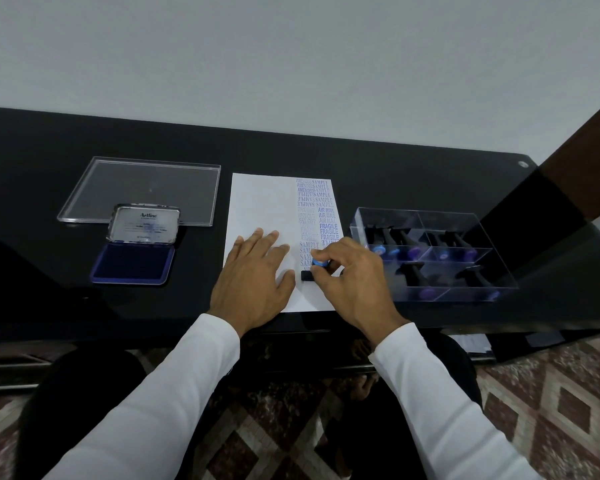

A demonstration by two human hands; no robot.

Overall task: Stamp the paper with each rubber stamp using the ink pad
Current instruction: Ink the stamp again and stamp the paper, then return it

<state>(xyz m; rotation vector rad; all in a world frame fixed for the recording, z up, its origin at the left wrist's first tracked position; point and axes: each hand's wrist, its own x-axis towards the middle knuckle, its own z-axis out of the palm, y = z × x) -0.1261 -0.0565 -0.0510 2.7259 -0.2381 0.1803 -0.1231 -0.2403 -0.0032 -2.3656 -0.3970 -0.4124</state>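
Observation:
A white sheet of paper lies on the black table, its right strip filled with blue stamped words. My left hand rests flat on the paper's lower middle with fingers spread. My right hand pinches a rubber stamp by its blue-capped handle; the stamp's black base sits on the paper near the lower right. An open ink pad with a blue pad and raised metal lid stands to the left. A clear compartment box to the right holds several more stamps.
A clear acrylic lid lies flat behind the ink pad. The table's front edge runs just below my wrists. A dark wooden panel rises at the far right, and patterned floor shows below.

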